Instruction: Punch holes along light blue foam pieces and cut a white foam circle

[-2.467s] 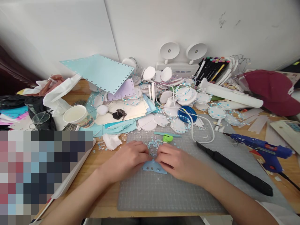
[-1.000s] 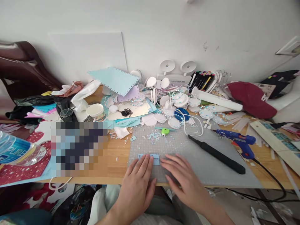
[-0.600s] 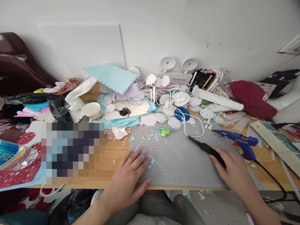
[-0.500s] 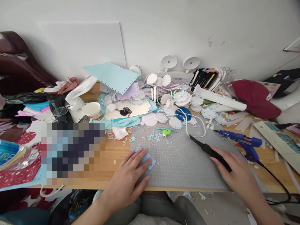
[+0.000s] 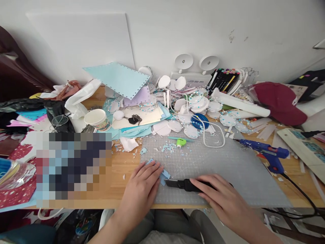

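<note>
Mat [image 5: 215, 162] = landmark, flat on tabletop [image 5: 120, 184]. Strip of blue paper, holes along it, is at mat's near L part, partly hidden under fingers. Its long axis seems to run slantwise, from far L of mat toward near R; how it's folded, can't tell.

L hand [image 5: 143, 179] = palm down, fingers out flat & close tog., pressing on strip; it's the nearer one by far. R hand [image 5: 218, 189] = closed round black handle of knife [image 5: 186, 185], over mat's near R half. Hands well apart, knife betw. them.

Key relation: strip lies straight L of R hand, along line of the blade. Knife's long axis runs abt parallel to mat's near edge, tip pointing L, right at strip's near R end & close to L fingertips. Touching or just above? Can't tell. So knife crosses strip's axis at an angle, not in line w/ it.

Other stuff: small bits [image 5: 169, 147] + green tool [image 5: 180, 142] on mat's far part; glue gun [image 5: 264, 147] at mat's far R corner; cup [image 5: 96, 119] off past mat's far L; keys [image 5: 135, 119] on papers beyond mat's far L edge.
</note>
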A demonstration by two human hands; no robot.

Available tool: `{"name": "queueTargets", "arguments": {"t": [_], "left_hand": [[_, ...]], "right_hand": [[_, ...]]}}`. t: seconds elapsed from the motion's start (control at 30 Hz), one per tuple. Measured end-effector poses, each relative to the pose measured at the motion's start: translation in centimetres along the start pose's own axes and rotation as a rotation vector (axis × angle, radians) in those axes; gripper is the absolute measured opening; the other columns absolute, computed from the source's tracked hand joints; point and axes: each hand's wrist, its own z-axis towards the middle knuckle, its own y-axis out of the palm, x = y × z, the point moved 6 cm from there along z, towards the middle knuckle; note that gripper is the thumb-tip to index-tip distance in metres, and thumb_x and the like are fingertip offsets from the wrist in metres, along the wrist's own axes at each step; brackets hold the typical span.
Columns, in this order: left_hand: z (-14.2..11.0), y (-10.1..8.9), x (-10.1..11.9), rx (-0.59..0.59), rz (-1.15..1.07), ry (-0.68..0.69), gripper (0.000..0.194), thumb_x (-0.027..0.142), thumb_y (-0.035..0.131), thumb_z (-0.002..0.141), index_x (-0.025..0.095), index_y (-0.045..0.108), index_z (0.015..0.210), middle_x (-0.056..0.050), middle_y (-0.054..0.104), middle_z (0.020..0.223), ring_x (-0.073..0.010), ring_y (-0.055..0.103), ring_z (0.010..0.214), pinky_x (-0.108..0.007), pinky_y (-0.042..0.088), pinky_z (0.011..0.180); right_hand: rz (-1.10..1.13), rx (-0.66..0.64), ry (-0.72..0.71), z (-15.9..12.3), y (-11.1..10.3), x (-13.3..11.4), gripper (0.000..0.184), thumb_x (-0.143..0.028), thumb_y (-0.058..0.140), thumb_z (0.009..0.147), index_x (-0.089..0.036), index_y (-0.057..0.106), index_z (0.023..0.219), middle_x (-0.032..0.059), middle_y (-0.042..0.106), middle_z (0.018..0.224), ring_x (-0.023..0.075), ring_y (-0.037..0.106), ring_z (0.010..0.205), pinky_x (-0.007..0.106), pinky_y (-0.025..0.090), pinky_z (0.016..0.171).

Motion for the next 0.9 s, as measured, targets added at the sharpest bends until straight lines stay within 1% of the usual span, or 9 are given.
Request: {"name": "queueTargets", "arguments": {"t": [0.13, 0.33, 0.57, 0.7, 0.8, 0.9], "left_hand": [[-0.1, -0.1, 0.0, 0.003, 0.007, 0.022, 0.039, 0.012, 0.044, 0.090, 0.019, 0.052, 0.128, -0.006, 0.060, 0.129, -0.0230, 0.053, 0.122, -0.049, 0.046, 0.102], [-0.2, 0.2, 0.3, -0.062, 0.073, 0.059, 0.042, 0.010, 0.044, 0.089, 0.015, 0.049, 0.130, -0.009, 0.057, 0.133, -0.0253, 0.050, 0.125, -0.050, 0.045, 0.103], [0.1, -0.2, 0.5, -0.058, 0.085, 0.066, 0.039, 0.012, 0.045, 0.089, 0.017, 0.052, 0.128, -0.008, 0.059, 0.130, -0.0254, 0.053, 0.123, -0.049, 0.046, 0.102], [0.2, -0.3, 0.5, -0.058, 0.060, 0.041, 0.039, 0.012, 0.046, 0.089, 0.019, 0.053, 0.127, -0.007, 0.060, 0.129, -0.0249, 0.053, 0.123, -0.048, 0.046, 0.103], [0.2, -0.4, 0.5, -0.057, 0.062, 0.046, 0.040, 0.012, 0.046, 0.088, 0.018, 0.052, 0.128, -0.008, 0.060, 0.129, -0.0256, 0.053, 0.122, -0.050, 0.046, 0.102], [0.3, -0.5, 0.7, -0.072, 0.071, 0.066, 0.039, 0.010, 0.045, 0.088, 0.016, 0.053, 0.126, -0.009, 0.060, 0.129, -0.0258, 0.054, 0.122, -0.050, 0.047, 0.101]], "right_hand": [[-0.018, 0.021, 0.012, 0.6, 0.0, 0.1, 0.038, -0.023, 0.045, 0.094, -0.028, 0.048, 0.131, 0.0080, 0.058, 0.113, 0.0211, 0.055, 0.101, 0.036, 0.050, 0.083], [-0.009, 0.047, 0.003, 1.8, -0.1, 0.1, 0.038, -0.019, 0.046, 0.093, -0.027, 0.051, 0.129, 0.0077, 0.058, 0.112, 0.0207, 0.055, 0.101, 0.036, 0.049, 0.084], [0.034, 0.028, 0.014, 2.1, -0.4, 1.0, 0.036, -0.022, 0.047, 0.093, -0.028, 0.053, 0.127, 0.0066, 0.059, 0.111, 0.0196, 0.056, 0.099, 0.034, 0.050, 0.084], [0.025, 0.041, 0.008, 2.4, -0.5, 0.8, 0.037, -0.018, 0.047, 0.092, -0.027, 0.054, 0.127, 0.0075, 0.060, 0.110, 0.0206, 0.057, 0.099, 0.036, 0.050, 0.083], [0.035, 0.048, -0.009, 2.8, -0.4, 0.7, 0.037, -0.017, 0.047, 0.091, -0.027, 0.055, 0.126, 0.0080, 0.061, 0.110, 0.0210, 0.057, 0.098, 0.036, 0.051, 0.083], [0.038, 0.056, 0.001, 2.9, -0.5, 1.1, 0.037, -0.016, 0.047, 0.091, -0.027, 0.056, 0.125, 0.0078, 0.061, 0.110, 0.0210, 0.057, 0.097, 0.036, 0.051, 0.081]]}}
